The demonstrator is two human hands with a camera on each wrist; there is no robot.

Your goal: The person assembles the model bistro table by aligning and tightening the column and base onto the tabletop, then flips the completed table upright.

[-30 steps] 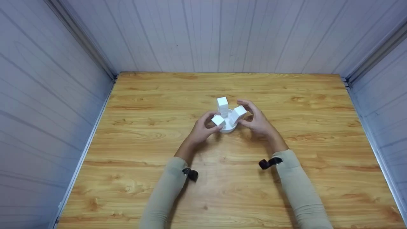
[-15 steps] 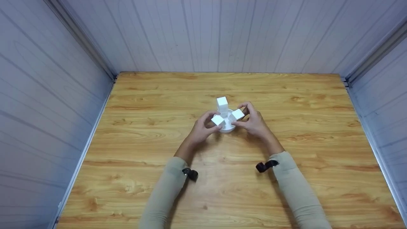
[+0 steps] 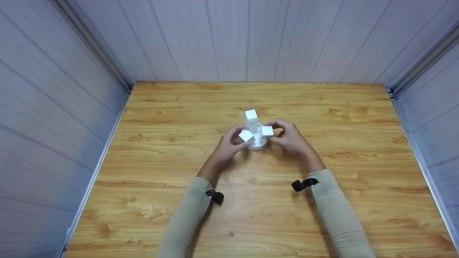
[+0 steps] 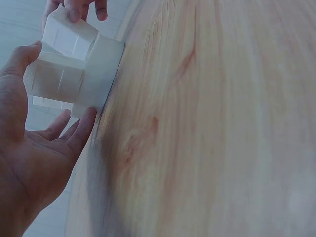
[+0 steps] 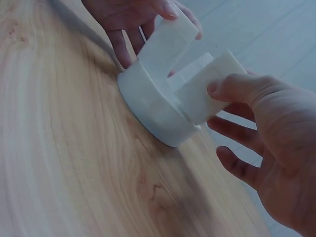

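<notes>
A white round base (image 3: pixel 258 144) lies mid-table with three white blocks standing in it. My left hand (image 3: pixel 237 139) grips the left block (image 3: pixel 246 135) between thumb and fingers. The right block (image 3: pixel 267 131) is pinched by my right hand (image 3: pixel 279 133). The rear block (image 3: pixel 251 116) stands free. In the left wrist view my thumb and fingers of the left hand (image 4: pixel 44 123) bracket a block (image 4: pixel 52 81) beside the base (image 4: pixel 104 69). The right wrist view shows the thumb of my right hand (image 5: pixel 256 118) on its block (image 5: pixel 207 91) above the base (image 5: pixel 150 108).
The wooden table (image 3: pixel 179 200) is enclosed by pale panelled walls (image 3: pixel 53 89) on the left, back and right. A small black wrist mount (image 3: pixel 215 196) sits on each beige sleeve. Nothing else lies on the wood.
My right hand has drawn in around the right block, which has shifted from a wide outward lean to a more upright stand in the base. The left hand has barely moved.
</notes>
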